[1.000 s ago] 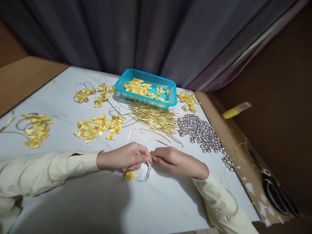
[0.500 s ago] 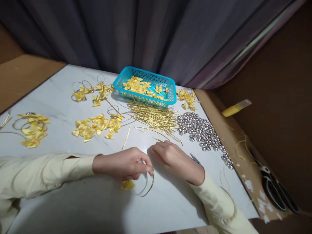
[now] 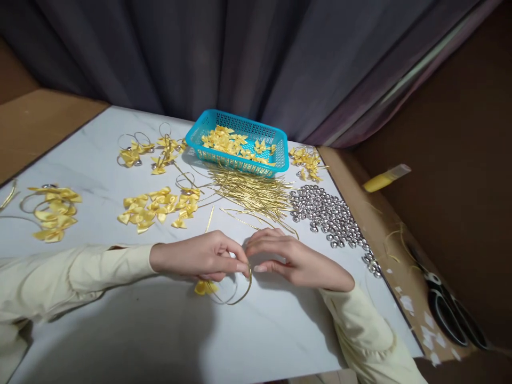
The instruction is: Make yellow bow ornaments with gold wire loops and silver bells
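My left hand [image 3: 206,257] pinches a looped gold cord [image 3: 245,296] between thumb and forefinger. From the loop a yellow ribbon bow [image 3: 205,287] hangs below the palm, partly hidden by the fingers. Just right of the loop is my right hand [image 3: 286,256], palm down, thumb apart from the bent fingers, with nothing visible between them. Its fingertips come close to the left ones; whether they touch the cord I cannot tell. Beyond both hands lies a heap of gold cords [image 3: 256,192]. Yellow bows [image 3: 148,209] are grouped past my left forearm.
A blue basket [image 3: 240,164] holding yellow bows stands at the back. Silver bells or beads [image 3: 324,210] spread along the right side. More looped bows [image 3: 56,213] lie far left. On the brown right edge are scissors [image 3: 446,309], paper scraps and a yellow tube [image 3: 386,178].
My right hand has lifted its thumb away from the fingers and shifted slightly right, covering the small pointed blade seen earlier beside its wrist. My left hand rose slightly with the loop.
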`<action>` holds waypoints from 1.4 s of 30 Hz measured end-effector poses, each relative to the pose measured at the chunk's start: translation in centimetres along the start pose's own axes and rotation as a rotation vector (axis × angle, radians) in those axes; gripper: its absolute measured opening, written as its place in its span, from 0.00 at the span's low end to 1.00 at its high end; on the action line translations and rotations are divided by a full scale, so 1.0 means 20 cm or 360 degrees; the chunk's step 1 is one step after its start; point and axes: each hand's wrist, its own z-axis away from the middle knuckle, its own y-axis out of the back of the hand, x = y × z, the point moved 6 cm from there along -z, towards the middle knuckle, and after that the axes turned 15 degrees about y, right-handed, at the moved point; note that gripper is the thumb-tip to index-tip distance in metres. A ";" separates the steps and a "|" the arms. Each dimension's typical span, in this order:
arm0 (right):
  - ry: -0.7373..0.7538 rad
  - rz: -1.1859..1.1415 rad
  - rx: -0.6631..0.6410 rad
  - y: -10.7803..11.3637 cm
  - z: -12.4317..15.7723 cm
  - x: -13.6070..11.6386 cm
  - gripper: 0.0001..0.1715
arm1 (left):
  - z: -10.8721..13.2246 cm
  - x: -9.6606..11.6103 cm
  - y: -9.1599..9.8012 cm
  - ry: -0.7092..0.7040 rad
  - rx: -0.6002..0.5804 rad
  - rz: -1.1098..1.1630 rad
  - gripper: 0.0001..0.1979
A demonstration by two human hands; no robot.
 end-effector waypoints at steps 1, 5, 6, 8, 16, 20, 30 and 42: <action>0.0005 -0.0018 -0.0005 0.00 0.00 0.00 0.09 | 0.00 0.00 0.00 -0.0003 -0.0019 -0.0007 0.16; -0.0016 -0.0060 0.0046 0.02 -0.01 0.00 0.04 | 0.00 0.00 0.01 -0.0023 -0.0038 -0.0044 0.17; -0.0023 -0.0075 0.0068 0.02 -0.01 0.00 0.04 | 0.00 0.00 0.01 -0.0031 -0.0035 -0.0053 0.17; -0.0028 -0.0095 0.0111 0.04 -0.01 -0.01 0.04 | 0.00 0.00 0.02 -0.0041 -0.0023 -0.0070 0.17; -0.0033 0.0056 0.0151 0.06 0.02 -0.04 0.06 | -0.01 0.01 0.02 -0.0039 0.0128 -0.0180 0.16; -0.0066 0.0138 0.0084 0.04 0.03 -0.05 0.07 | -0.02 0.01 0.02 -0.0021 0.0229 -0.0262 0.16; -0.0134 0.0377 0.0081 0.00 0.01 -0.07 0.10 | -0.02 0.02 0.04 -0.0040 0.0457 -0.0508 0.16; -0.0119 0.0641 0.0220 0.01 0.00 -0.09 0.11 | -0.03 0.00 0.07 -0.0030 0.0432 -0.0307 0.17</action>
